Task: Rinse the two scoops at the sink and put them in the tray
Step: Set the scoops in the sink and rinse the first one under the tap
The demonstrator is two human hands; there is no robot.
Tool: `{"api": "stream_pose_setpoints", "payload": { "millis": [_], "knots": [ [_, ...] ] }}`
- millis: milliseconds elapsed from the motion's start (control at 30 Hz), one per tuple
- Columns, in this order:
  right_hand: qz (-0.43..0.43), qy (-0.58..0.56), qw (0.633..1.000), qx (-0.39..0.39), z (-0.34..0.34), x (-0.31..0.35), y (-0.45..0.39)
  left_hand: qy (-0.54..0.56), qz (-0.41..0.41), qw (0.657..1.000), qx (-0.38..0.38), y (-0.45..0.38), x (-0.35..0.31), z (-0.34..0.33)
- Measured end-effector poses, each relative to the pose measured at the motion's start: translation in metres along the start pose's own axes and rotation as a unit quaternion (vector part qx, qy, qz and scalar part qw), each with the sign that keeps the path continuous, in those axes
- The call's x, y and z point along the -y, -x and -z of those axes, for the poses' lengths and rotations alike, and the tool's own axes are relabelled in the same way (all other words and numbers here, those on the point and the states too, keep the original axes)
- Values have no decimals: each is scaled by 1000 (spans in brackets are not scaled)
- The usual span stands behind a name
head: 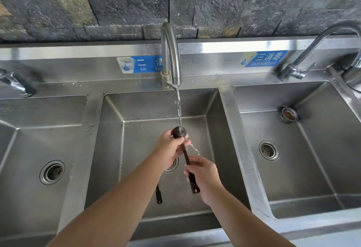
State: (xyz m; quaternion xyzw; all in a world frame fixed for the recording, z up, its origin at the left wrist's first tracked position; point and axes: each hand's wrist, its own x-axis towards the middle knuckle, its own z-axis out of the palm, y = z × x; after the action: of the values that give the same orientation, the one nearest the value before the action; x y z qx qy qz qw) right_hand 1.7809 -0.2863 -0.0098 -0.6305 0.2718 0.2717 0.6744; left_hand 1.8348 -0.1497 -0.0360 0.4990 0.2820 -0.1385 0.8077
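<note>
Over the middle sink basin point(156, 106), the right hand point(205, 176) grips the dark scoop point(184, 149) by its handle; the left hand point(171, 147) pinches its bowl under the faucet point(171, 51) stream.

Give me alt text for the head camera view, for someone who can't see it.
Two bare hands hold a dark scoop under running water from the middle faucet of a three-basin steel sink; the left hand is at its bowl, the right hand on its handle.

We're looking down at two bare forearms here, no sleeves showing anywhere up to the frame edge. Nothing's sitting on either wrist, no watch or band. We're not seeing gloves or rings on the left hand point(170, 149) or the right hand point(205, 176), and the nails are looking short and plain
</note>
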Motion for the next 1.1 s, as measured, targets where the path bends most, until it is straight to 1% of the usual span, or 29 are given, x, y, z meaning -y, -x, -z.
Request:
{"api": "stream_pose_setpoints", "payload": {
  "millis": [100, 200, 267, 333, 467, 567, 733, 867, 1033, 1100],
  "knots": [
    [-21, -61, 997, 29, -1, 4, 3, 15, -16, 999, 42, 3, -2, 0],
    [-14, -107, 994, 34, -7, 17, -5, 6, 5, 1000, 26, 4, -8, -1],
    [12, -102, 994, 39, -14, 30, -15, -36, 10, 999, 6, 3, -14, -2],
    [30, -103, 993, 43, -20, 43, -24, -53, 1, 999, -4, 1, -22, -2],
    [33, -147, 985, 84, -33, 68, -42, -40, -16, 999, 14, -1, -46, -4],
    [31, -164, 979, 114, -42, 82, -51, -40, -33, 999, 4, -4, -62, -3],
    [57, -156, 977, 134, -60, 105, -60, -57, -79, 995, -3, -6, -91, -2],
    [75, -164, 970, 161, -67, 122, -62, -52, -110, 992, 15, -8, -109, -7],
    [93, -172, 966, 169, -66, 134, -65, -16, -125, 992, 13, -9, -119, -16],
    [99, -178, 964, 170, -64, 135, -65, -14, -119, 993, 7, -10, -117, -19]
  ]
}}
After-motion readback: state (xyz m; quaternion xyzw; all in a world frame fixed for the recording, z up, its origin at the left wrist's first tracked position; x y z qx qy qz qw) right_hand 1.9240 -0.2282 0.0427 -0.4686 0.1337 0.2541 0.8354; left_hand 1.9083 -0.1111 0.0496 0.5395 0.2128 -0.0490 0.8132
